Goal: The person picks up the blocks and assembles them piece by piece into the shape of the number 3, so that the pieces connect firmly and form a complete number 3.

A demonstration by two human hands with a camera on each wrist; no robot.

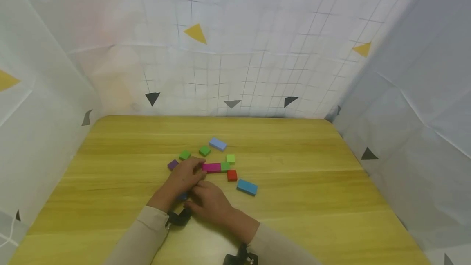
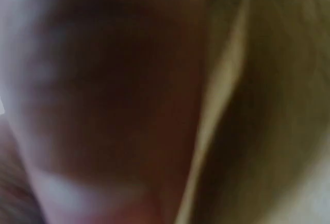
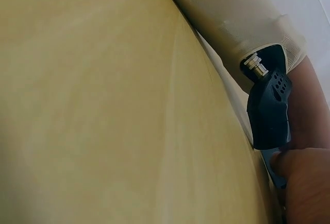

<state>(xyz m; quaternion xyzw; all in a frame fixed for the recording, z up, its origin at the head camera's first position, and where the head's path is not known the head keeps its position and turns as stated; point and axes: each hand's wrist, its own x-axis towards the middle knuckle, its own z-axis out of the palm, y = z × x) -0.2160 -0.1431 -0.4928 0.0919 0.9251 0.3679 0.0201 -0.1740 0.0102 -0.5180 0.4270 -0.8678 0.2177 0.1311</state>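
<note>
In the head view my left hand (image 1: 182, 177) reaches over the table, its thumb and index finger at the left end of a magenta block (image 1: 211, 168), pinching it. A green block (image 1: 225, 167) sits against that block's right end. My right hand (image 1: 213, 203) lies just below, its fingers bent close to the left thumb. Between it and the left wrist a blue block (image 1: 182, 196) is partly covered. In the right wrist view this blue block (image 3: 274, 168) shows beside the right thumb; whether the hand grips it, I cannot tell. Blurred skin fills much of the left wrist view.
Around the hands lie a purple block (image 1: 173, 165), green blocks (image 1: 185, 155) (image 1: 204, 151), a periwinkle block (image 1: 218, 144), a lime block (image 1: 230, 159), a red block (image 1: 232, 175) and a blue block (image 1: 247, 187). White sheeting (image 1: 235, 72) stands behind the wooden table (image 1: 312, 216).
</note>
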